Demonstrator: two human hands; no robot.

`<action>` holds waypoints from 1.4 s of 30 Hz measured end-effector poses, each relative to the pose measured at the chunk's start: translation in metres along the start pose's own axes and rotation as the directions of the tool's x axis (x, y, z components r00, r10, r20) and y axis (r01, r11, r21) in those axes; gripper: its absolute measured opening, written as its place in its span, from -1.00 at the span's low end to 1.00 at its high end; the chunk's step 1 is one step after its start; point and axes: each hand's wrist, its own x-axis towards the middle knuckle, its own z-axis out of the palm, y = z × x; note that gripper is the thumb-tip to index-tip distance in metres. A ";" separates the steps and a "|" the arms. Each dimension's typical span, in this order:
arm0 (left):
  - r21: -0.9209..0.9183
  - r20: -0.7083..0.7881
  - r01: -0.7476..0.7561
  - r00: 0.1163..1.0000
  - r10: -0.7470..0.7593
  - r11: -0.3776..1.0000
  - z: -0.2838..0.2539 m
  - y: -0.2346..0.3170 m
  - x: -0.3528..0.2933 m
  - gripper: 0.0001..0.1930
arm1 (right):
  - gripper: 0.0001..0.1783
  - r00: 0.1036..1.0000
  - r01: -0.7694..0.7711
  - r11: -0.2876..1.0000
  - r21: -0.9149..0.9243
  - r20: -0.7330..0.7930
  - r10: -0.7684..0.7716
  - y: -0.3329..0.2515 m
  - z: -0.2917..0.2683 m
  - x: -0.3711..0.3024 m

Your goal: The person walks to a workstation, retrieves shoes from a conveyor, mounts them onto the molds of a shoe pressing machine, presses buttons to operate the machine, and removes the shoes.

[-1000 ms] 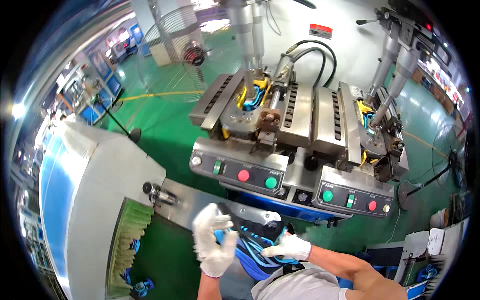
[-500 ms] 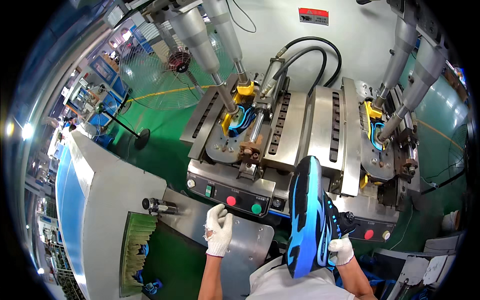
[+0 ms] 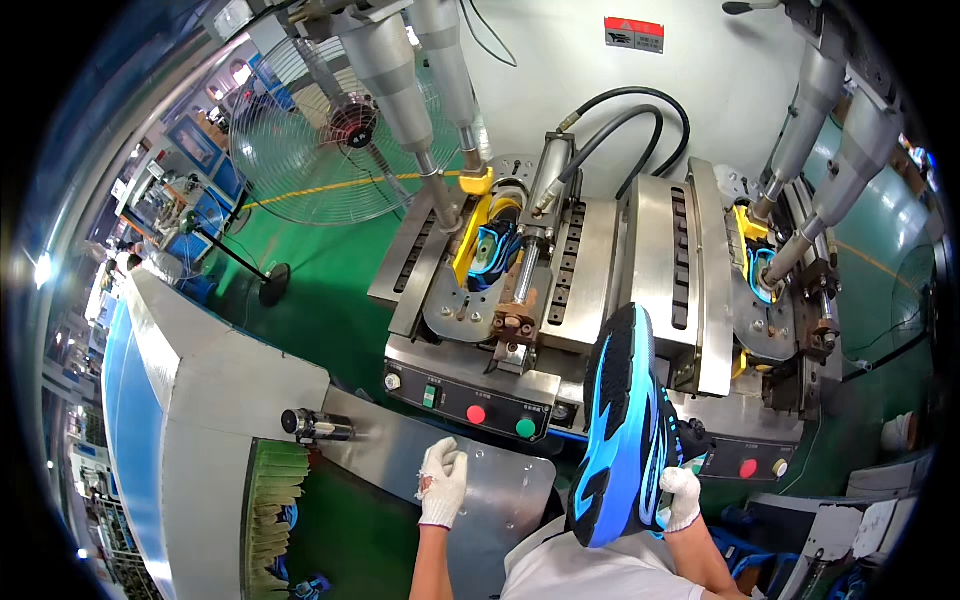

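Observation:
A blue and black sports shoe (image 3: 617,430) stands tilted in front of me, toe up, its sole turned leftward. My right hand (image 3: 681,498), in a white knit glove, is closed on the shoe at its heel end; the shoe partly hides the fingers. To the left, my gloved left hand (image 3: 443,482) holds nothing, its fingers loosely bent above a metal plate (image 3: 500,480). Another blue and black shoe (image 3: 495,248) sits in the left press station, beside a yellow side pad (image 3: 472,240). A shoe (image 3: 763,275) is also clamped in the right station, under metal rods.
The press's front panel (image 3: 460,395) carries red and green buttons. A belt machine outlet (image 3: 275,510) with green strip flaps stands at left, blue shoes showing behind it. A large caged fan (image 3: 350,125) is behind. At lower right are blue items (image 3: 740,560) beside grey panels.
At the left press station, the yellow pads and rods have shifted away from the shoe, which shows more. Both hands move slightly in the picture; the right keeps its shoe.

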 end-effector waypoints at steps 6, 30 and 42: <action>-0.009 0.023 0.042 0.999 -0.042 0.999 0.003 -0.031 -0.011 -0.57 | -0.92 0.994 0.019 0.989 -0.148 -0.103 -0.034 0.005 0.031 -0.013; -0.520 0.130 0.110 0.990 -0.049 0.847 0.023 -0.006 0.100 -0.81 | -0.31 0.991 -0.110 0.994 0.014 -0.078 0.110 0.014 0.010 -0.020; -0.453 -0.028 -0.098 0.995 0.096 0.886 0.007 0.079 0.110 -0.82 | -0.63 0.968 -0.236 0.964 -0.122 -0.111 0.223 0.000 0.005 0.005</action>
